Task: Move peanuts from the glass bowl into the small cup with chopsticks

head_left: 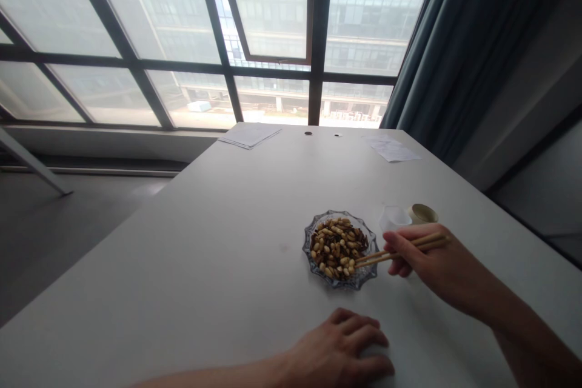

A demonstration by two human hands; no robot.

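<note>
My right hand [431, 260] is closed around a pair of wooden chopsticks [404, 248]. Their tips reach the peanuts [334, 245] at the right side of a scalloped clear glass dish [313, 267]. Dark reddish-brown pieces lie mixed among the nuts. Whether a nut sits between the tips is too small to tell. Nearer to me than the dish, my left hand [343, 345] rests palm down on the white table [218, 254], fingers a little bent and apart, holding nothing. Just beyond my right hand stand a translucent plastic cup [393, 217] and a greenish-tan round container [424, 213], both partly hidden by it.
Sheets of paper [250, 134] lie at the table's far left corner, and more paper [394, 149] is at the far right. Two small holes pierce the far tabletop. Beyond are large windows [273, 12], with a dark blue curtain [441, 60] on the right.
</note>
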